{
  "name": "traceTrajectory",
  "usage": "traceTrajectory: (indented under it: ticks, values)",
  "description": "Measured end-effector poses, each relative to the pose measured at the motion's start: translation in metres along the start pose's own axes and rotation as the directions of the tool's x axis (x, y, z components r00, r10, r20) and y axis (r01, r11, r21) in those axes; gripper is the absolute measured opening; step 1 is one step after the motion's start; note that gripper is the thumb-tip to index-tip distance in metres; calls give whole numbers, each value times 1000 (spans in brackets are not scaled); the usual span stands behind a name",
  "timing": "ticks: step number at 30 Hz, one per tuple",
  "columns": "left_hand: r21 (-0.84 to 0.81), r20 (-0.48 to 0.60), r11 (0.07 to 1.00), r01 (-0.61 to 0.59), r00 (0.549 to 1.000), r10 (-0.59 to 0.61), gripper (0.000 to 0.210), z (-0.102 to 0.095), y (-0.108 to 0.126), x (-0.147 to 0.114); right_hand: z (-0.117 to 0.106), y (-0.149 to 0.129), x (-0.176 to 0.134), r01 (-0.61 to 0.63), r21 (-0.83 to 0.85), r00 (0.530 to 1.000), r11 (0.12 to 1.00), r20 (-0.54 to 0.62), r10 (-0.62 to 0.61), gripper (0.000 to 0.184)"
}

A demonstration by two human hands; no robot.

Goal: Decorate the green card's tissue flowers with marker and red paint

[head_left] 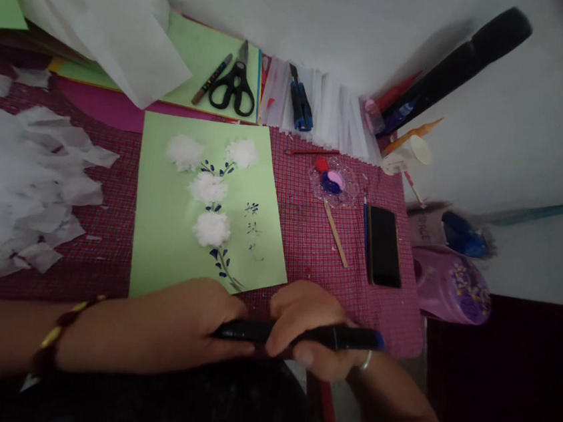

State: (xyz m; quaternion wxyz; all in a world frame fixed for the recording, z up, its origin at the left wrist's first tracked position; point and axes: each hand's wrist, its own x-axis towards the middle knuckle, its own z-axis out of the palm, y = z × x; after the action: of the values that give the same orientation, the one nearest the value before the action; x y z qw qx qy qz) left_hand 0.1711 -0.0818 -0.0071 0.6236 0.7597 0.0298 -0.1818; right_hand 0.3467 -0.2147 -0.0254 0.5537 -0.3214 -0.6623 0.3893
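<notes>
The left hand pinches one end of a black pen between thumb and fingers while the right hand curls round it nearer the blue-tipped end, a double grip that probably keeps it steady; it lies almost level, just in front of the green sheet, which rests flat and close to the body, likely for easy reach, with its white tufts facing up; the paint dish sits apart to the right, perhaps to spare the paper, and the scissors lie behind on stacked paper, seemingly out of the way
</notes>
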Motion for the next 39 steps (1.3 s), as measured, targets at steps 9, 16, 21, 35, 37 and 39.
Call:
traceTrajectory:
  ticks: [9, 16, 21, 35, 37, 39]
  values:
    - [-31, 42, 998, 57, 998, -56, 27, 7, 2, -1, 10, -2, -3, -50, 65, 992, 997, -111, 57, 15]
    - [368, -87, 930, 13, 996, 20, 32, 10, -7, 2, -30, -23, -1, -165, 155, 732, 974, -643, 226, 22]
    - [863, -106, 444, -242, 771, 628, 30, 20, -30, 10, -73, -20, 1, -203, -40, 448, 978, -892, 56, 12]
    - [972, -33, 191, -133, 733, 680, 32, 27, -50, 17, -153, 43, 1, -653, -408, 427, 638, -894, -134, 18]
    - [977, -29, 175, -123, 737, 675, 30, 28, -54, 17, -153, 47, -2, -657, -414, 432, 630, -892, -135, 19]
    - [980, -19, 164, -116, 761, 648, 28, 30, -55, 15, -153, 49, -4, -654, -407, 429, 638, -894, -130, 22]
